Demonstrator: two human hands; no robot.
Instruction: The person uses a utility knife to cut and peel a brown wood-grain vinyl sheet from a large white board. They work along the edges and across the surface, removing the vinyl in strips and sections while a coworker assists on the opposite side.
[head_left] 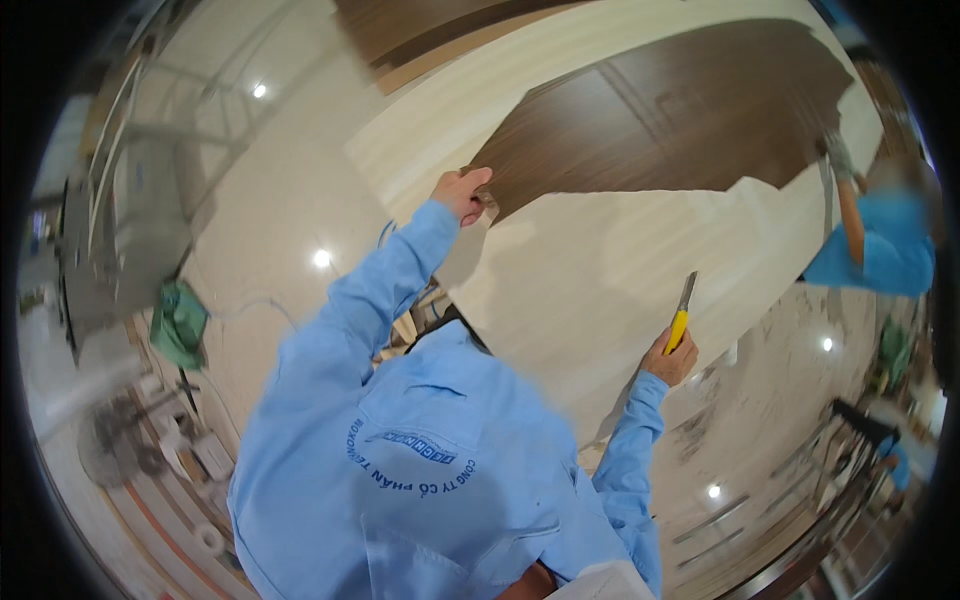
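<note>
A: Left hand point(462, 195), what's it on?

B: Near end of a dark brown wood-grain sheet point(640, 130). Fingers clamped on its edge, thumb uppermost.

A: And the right hand point(672, 360)?

B: Fingers closed round a yellow utility knife point(679, 328). Blade out, pointing away from the body, well apart from the sheet.

A: Where's the sheet lying?

B: Stretched over a large pale board point(590, 250), ahead of the wearer; uneven edge, jagged toward the right. Bare board shows between sheet and knife.

A: Anyone else?

B: Co-worker in a blue top point(870, 245), far right. Gloved hand point(839, 158) at the sheet's far end; blurred, can't tell whether those fingers grip it.
</note>
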